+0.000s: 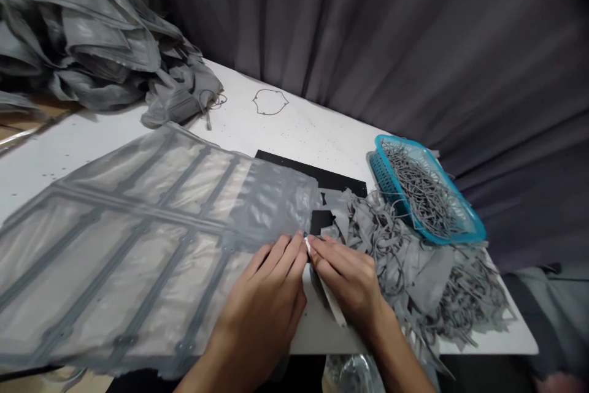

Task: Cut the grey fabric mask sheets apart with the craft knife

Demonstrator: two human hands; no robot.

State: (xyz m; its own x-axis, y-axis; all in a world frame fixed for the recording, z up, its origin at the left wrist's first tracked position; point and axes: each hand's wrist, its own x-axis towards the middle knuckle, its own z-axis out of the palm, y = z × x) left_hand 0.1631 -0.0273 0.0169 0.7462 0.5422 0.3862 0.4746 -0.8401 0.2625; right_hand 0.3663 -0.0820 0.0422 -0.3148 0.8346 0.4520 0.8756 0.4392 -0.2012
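A large grey translucent pocketed sheet [110, 252] lies over the left and middle of the table, with dark seams dividing it into panels. My left hand [267, 295] is closed on its right edge, fingers together and fingertips at the border. Right beside it, my right hand [347, 276] grips a slim white pen-like tool [335, 306] whose lower end points toward me. The tool's upper tip meets the sheet edge between both hands' fingertips, where a small dark blue spot shows. My fingers hide the exact contact. A black board [313, 172] lies partly beneath the sheet.
Grey offcuts and strips [414, 276] are heaped to the right of my hands. Behind them stands a blue plastic basket [464, 221] full of thin grey strips. Crumpled grey material [92, 37] is piled at back left. A dark curtain [368, 31] hangs behind the white table [317, 129].
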